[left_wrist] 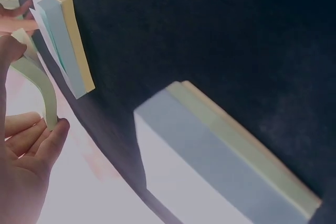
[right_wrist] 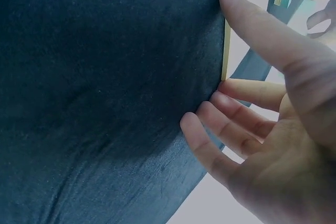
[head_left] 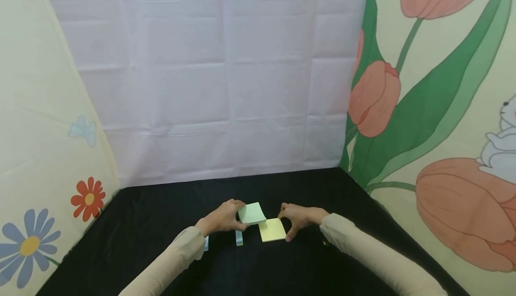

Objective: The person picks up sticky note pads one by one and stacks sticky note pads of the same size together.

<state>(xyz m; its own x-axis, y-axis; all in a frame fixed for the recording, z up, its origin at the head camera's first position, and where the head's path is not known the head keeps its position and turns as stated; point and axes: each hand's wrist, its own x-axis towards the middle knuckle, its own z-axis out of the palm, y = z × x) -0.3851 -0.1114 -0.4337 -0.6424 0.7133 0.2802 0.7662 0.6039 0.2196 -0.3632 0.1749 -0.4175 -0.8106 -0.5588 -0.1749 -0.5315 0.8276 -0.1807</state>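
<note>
My left hand grips a light green sticky note pad by its left side, between thumb and fingers. In the left wrist view the pad bows into a curve. A yellow sticky note pad lies on the black cloth, its upper left corner overlapped by the green one in the head view. My right hand holds the yellow pad's right edge, thumb at the near corner and index finger at the far one. The right wrist view shows its thin side between those two fingertips, other fingers spread loosely below.
A narrow stack of blue and yellow note strips lies near the left hand. A thicker block of blue, green and yellowish pads rests on the cloth, mostly behind the left sleeve in the head view. Behind the black table hangs a white cloth.
</note>
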